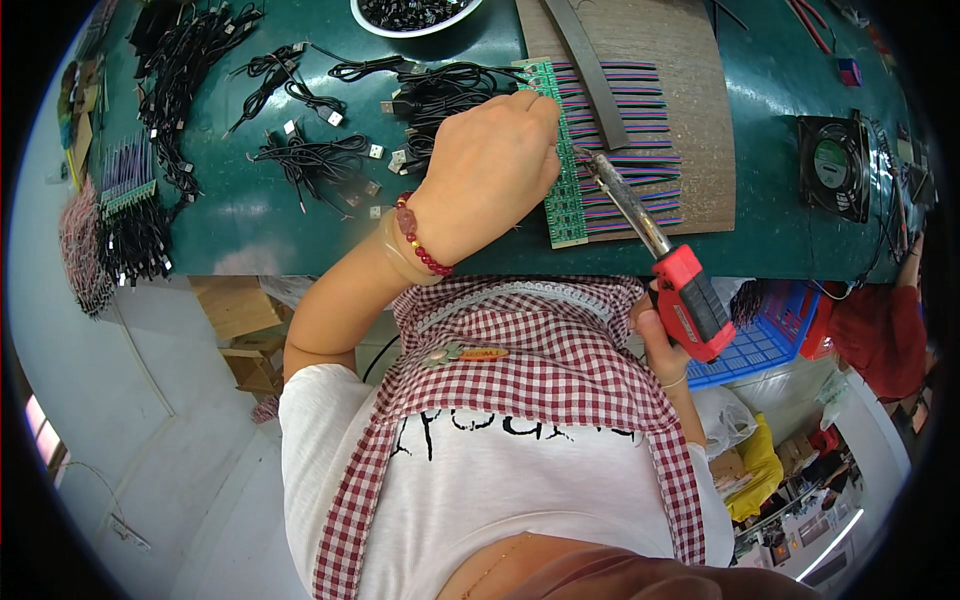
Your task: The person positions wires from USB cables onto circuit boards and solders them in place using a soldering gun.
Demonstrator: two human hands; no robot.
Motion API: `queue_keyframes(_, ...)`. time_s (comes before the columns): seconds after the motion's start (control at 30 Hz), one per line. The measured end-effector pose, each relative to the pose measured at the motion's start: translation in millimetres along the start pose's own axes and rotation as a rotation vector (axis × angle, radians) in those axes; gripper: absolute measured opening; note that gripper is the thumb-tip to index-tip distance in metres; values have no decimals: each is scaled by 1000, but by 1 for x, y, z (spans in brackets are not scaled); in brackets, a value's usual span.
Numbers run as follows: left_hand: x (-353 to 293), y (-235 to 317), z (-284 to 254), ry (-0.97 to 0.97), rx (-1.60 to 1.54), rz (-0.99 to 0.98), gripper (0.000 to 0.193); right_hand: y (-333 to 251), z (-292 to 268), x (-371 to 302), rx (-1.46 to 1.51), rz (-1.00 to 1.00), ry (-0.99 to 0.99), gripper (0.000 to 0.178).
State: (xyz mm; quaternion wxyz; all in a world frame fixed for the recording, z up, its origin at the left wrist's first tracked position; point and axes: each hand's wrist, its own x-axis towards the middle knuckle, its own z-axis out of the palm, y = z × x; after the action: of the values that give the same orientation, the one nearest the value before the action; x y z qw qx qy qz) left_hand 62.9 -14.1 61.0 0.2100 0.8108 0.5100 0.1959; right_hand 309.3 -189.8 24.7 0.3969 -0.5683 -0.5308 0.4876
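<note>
My left hand (495, 150) is closed, its fingers curled down at the left edge of a long green circuit board panel (568, 215). Whatever the fingertips pinch is hidden beneath the hand. Low at the right, my right hand (658, 340) grips a red and black soldering gun (690, 305). Its metal barrel slants up to the left, with the tip close to the panel's right side. Rows of striped coloured wires (640, 190) run from the panel to the right. Bundled black USB cables (440, 100) lie just left of my left hand.
A grey metal bar (585, 75) lies across the wires on a brown board (705, 130). A white bowl (415, 25) of small black parts stands at the back. More cables (310, 160) lie leftward; a black fan (833, 168) stands at right. Another person's red sleeve (880, 345) shows.
</note>
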Motion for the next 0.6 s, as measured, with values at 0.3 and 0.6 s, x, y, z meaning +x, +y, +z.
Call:
queue_keyframes(0.3,0,0,1,8,2,-1,7,1,-1,2,1,-105,-25,40)
queue_keyframes(0.6,-1,0,1,22,1,16,7,-13,7,11,149,-23,90,39)
